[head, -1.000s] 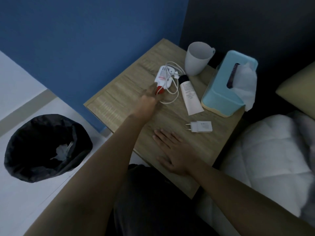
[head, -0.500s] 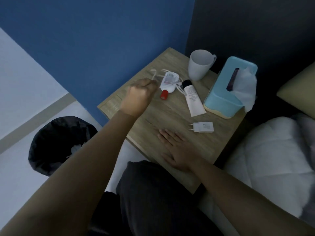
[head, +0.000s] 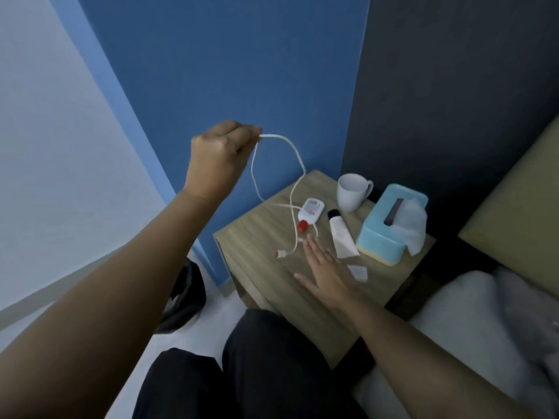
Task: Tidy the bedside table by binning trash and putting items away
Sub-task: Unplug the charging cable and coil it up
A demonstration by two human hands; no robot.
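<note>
Head view: my left hand [head: 216, 158] pinches the white charging cable [head: 292, 176] aloft; right hand [head: 325, 272] lies flat, fingers released, on the worktop [head: 257, 252]. Next I must coil the cable for storing.

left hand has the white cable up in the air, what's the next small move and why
Probably keep raising the left hand until the white cable clears the bedside table. Its lower end and plug lie on the wood, looped beside the small red-capped bottle, which might get dragged. The right hand, flat and open close by, could catch the loose end.
</note>
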